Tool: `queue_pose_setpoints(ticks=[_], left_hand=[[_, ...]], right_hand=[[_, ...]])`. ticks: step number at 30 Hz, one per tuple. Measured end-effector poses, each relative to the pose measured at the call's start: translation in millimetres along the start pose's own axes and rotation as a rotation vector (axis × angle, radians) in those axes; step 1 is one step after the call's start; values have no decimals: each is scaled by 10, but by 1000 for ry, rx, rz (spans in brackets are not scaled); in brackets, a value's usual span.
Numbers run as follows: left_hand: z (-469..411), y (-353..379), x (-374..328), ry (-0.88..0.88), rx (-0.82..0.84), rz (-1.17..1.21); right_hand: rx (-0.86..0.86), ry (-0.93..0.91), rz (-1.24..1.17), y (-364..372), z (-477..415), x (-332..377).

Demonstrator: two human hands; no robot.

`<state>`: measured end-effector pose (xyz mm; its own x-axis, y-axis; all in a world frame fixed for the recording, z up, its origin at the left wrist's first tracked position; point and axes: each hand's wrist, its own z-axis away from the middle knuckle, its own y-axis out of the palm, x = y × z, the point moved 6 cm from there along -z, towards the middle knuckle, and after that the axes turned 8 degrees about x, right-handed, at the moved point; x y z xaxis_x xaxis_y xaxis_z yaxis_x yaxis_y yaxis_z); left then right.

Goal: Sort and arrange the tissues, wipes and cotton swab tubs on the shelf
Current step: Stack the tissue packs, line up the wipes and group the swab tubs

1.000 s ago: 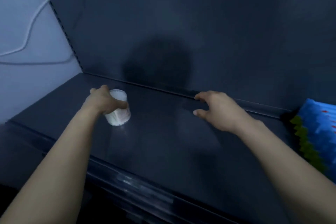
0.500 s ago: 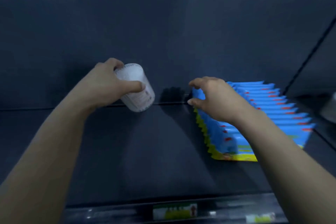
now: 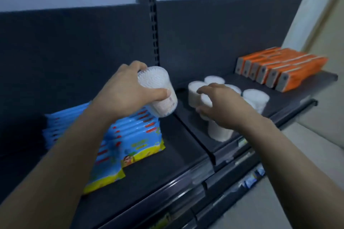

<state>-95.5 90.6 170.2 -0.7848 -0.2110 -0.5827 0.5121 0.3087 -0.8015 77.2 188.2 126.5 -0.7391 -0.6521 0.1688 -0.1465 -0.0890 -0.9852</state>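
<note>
A dark shelf [image 3: 171, 156] is carrying all the stock. A row of blue wipes packs [image 3: 143, 134] is standing on edge directly beneath the left hand's grip. Orange tissue packs [image 3: 279, 69] are lining up far to the right of that grip, at the back. A cluster of white cotton swab tubs [image 3: 256, 96] is standing between the two, just right of the grip.

The left hand [image 3: 121, 95] is holding one cotton swab tub [image 3: 158, 89] in the air, tilted, with thumb across its front and fingers wrapping behind. The right hand [image 3: 225, 106] is hanging over the cluster with fingers curving around the nearest tub – blur is hiding whether they are touching it.
</note>
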Motion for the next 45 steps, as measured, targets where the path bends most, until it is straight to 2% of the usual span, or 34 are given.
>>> queue_pose_setpoints(ticks=[5, 11, 21, 28, 36, 38, 42, 45], left_hand=[[-566, 566, -553, 121, 75, 29], [-1225, 1064, -973, 220, 189, 61], [-2061, 1604, -1419, 257, 274, 55], [-2423, 2074, -1596, 170, 298, 34], [-2550, 2422, -1583, -59, 283, 144], [-2491, 2449, -1515, -106, 278, 148], [-2254, 2317, -1269, -208, 154, 53], [-1968, 2193, -1021, -324, 164, -14]], right_hand=[[-13, 138, -36, -101, -9, -781], [-54, 201, -25, -250, -310, -1386], [-91, 64, -201, -472, -944, -1939], [73, -86, -330, -417, -1347, -2419], [253, -308, -346, -166, -1734, -2753], [296, -330, -321, -29, -1799, -2752], [375, -326, -296, 268, -1908, -2693], [430, -323, -301, 397, -1949, -2614]])
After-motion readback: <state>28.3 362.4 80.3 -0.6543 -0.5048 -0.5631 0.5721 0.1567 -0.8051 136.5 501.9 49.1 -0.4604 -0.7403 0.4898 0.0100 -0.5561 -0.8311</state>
